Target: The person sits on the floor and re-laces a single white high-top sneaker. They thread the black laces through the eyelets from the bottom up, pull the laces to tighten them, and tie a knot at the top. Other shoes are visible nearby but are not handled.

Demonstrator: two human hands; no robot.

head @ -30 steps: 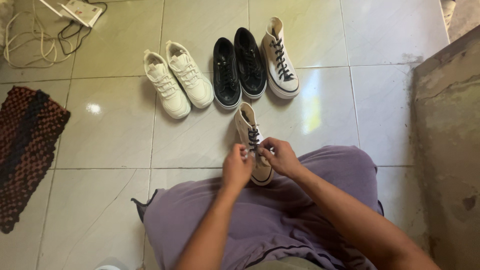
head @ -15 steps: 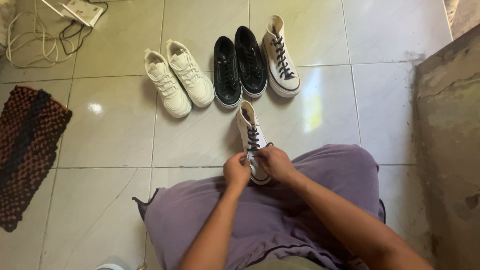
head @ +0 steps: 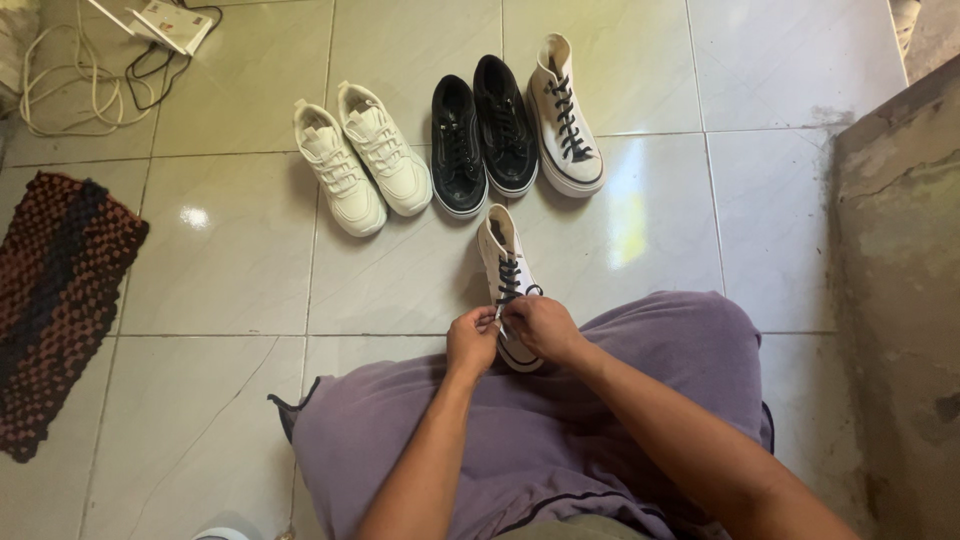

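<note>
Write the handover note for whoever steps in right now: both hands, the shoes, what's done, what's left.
Left hand and right hand: both pinching the dark laces of the white high-top shoe, which lies on the tiled floor at the knees.
Its mate stands laced in the row beyond, beside the black pair and the white sneakers.
Done: upper eyelets threaded.
Left: the lower lacing under the hands, hidden from view.

Upper middle of the frame: a pair of white sneakers (head: 360, 165), a pair of black sneakers (head: 483, 137) right beside them, then one white high-top (head: 563, 118). Woven mat (head: 55, 300) at the left edge, tangled cords (head: 75, 75) upper left, all on the tile floor (head: 230, 270).
</note>
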